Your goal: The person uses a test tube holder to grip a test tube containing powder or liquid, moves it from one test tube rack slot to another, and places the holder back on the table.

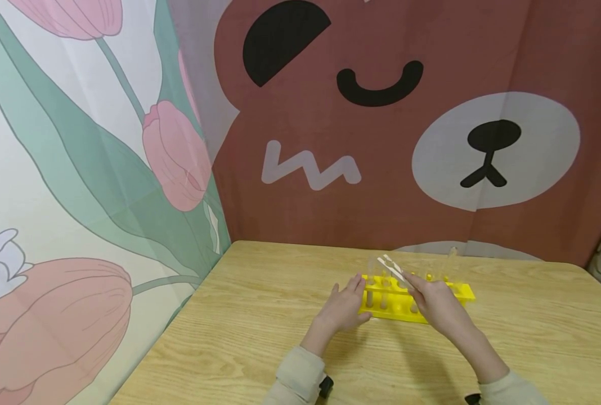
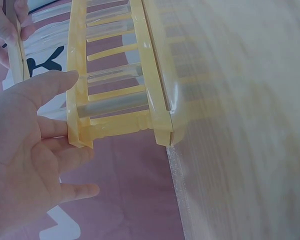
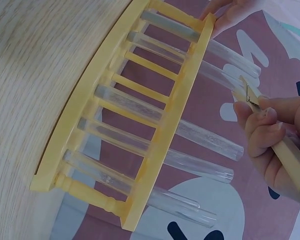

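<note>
A yellow test tube rack [image 1: 399, 316] stands on the table, holding several clear glass test tubes [image 3: 210, 139] upright. My left hand [image 1: 340, 310] grips the rack's left end, fingers against the upper shelf, the little finger sticking out free in the left wrist view. My right hand [image 1: 444, 306] is above the rack, pinching a wooden test tube clamp [image 3: 290, 160] with a small metal spring. The clamp's tip overlaps the mouth of a tube near the rack's left end in the right wrist view. Part of the rack is hidden behind the right hand in the head view.
The wood-grain table [image 1: 240, 315] spreads out around the rack. Behind it hangs a curtain [image 1: 300, 219] printed with a brown bear, and a tulip-patterned curtain [image 1: 77, 169] hangs on the left.
</note>
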`<state>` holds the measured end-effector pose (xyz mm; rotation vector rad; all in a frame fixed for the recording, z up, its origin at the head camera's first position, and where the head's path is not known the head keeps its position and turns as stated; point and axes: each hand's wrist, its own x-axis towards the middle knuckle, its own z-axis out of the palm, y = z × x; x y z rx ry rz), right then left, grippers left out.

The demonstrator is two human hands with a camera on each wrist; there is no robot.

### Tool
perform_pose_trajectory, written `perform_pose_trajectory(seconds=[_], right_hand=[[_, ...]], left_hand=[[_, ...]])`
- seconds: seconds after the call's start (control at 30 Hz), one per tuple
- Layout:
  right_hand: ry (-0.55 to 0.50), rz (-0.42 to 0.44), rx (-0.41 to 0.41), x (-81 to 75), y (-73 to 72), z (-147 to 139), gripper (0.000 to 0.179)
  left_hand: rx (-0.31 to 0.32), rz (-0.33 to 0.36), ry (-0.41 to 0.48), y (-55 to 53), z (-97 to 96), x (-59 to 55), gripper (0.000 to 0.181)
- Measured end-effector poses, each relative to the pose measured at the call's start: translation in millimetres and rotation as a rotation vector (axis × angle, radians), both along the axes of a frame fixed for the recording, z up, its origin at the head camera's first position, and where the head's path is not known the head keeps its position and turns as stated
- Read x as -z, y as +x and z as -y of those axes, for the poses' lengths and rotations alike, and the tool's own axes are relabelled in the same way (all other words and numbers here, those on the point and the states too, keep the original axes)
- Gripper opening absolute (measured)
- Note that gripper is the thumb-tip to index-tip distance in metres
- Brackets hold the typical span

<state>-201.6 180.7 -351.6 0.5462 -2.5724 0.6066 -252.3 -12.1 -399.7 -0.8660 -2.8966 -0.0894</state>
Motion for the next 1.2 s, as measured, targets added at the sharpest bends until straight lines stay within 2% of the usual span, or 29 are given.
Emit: perform_pose_trajectory(seconds=[0.5,0.97,1.2], right_hand=[[-0.006,-0.024,-0.006,-1.0,0.2,-1.1,0.036],[0.007,-0.063,0.006,-2.1,1.4,-1.2,0.036],[0.01,-0.052,0.005,-3.3,1.8,-1.0,0.036]], left_hand=[[0.014,-0.01,0.008,0.4,0.8,0.2,0.072],[0.001,-0.008,0.002,0.2,0.4,0.7,0.072],[0.006,-0.008,0.007,0.7,0.7,-0.7,0.072]])
